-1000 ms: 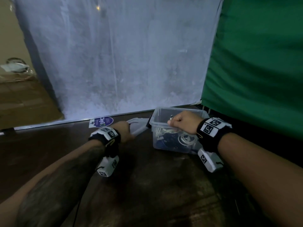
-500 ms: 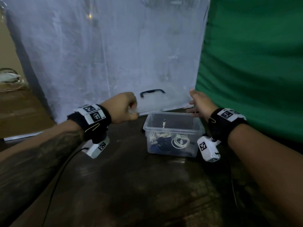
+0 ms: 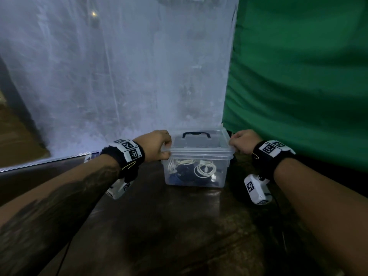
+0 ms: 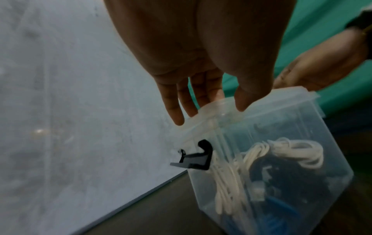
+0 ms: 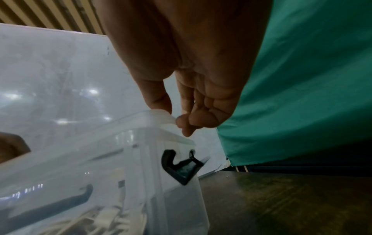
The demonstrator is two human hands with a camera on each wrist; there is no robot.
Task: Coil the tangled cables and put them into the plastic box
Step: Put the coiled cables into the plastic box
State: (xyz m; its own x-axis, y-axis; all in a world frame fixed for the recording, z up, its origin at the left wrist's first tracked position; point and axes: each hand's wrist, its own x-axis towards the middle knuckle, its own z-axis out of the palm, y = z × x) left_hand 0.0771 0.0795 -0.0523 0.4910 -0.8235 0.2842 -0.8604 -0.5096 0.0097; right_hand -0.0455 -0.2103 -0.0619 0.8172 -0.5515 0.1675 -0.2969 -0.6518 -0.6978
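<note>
Cables (image 3: pixel 196 169) lie coiled inside the box (image 3: pixel 197 176), under its lid (image 3: pixel 197 145). Left hand (image 3: pixel 154 145) and right hand (image 3: pixel 243 143) each pinch a lid end. Both latches (image 4: pixel 193 159) hang undone beside the box; uneven pressing could leave the lid crooked. Behind the box stand a white sheet (image 3: pixel 119 66) and green cloth (image 3: pixel 298 76); the bench (image 3: pixel 169 226) lies under it.

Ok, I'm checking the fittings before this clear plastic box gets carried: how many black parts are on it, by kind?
Black carry handle on the clear lid: 1
Black side latches: 2, left-end latch and right-end latch
Total: 3
</note>
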